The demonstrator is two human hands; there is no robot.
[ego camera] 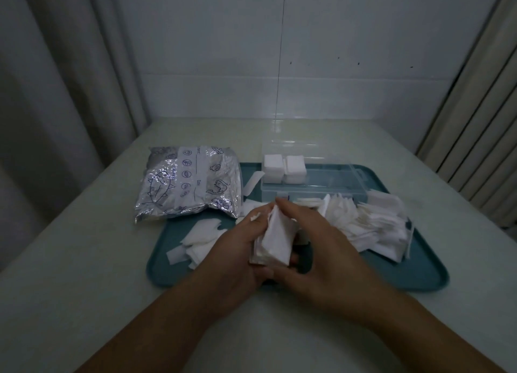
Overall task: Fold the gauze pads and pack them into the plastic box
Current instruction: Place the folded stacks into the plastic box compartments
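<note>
Both hands [279, 249] grip a white folded gauze stack [275, 239].

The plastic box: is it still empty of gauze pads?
No: two stacks of folded gauze pads already sit at the left end of the open plastic box.

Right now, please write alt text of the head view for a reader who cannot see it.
Two hands, left hand and right hand, hold a folded gauze stack over a teal tray. Behind stands an open plastic box with packed pads, loose gauze to the right and a foil bag to the left.
</note>
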